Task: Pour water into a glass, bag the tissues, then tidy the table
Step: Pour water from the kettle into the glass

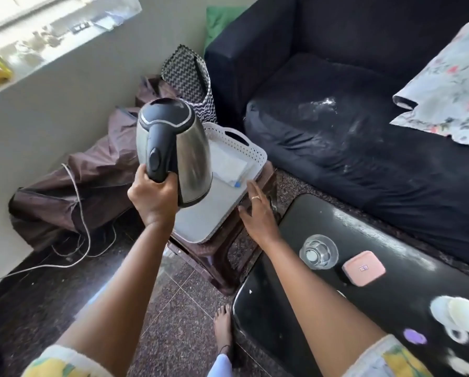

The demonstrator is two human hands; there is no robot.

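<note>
A: Sleeves with a yellow flower print sit lowest in view, one on each arm, and a bare foot stands on the speckled floor beside the near corner of the desk.

B: And the kettle?

A: The steel electric kettle is held up in the air by its black handle; the left hand is wrapped tight around that grip. It hangs tilted over a white perforated tray that rests on a brown plastic stool.

B: The right hand?

A: The right hand is spread flat, fingers straight, gripping nothing, at the tray's right edge. Whether it touches the tray I cannot tell.

B: The glass?

A: An empty clear glass stands upright near the desk's left edge, just beside a pink case. White crumpled tissues lie toward the right edge, near a small purple object.

B: Farther out?

A: Folded white paper or cloth lies in the tray. A dark sofa runs along the desk's far side, with a floral cloth on it.
</note>
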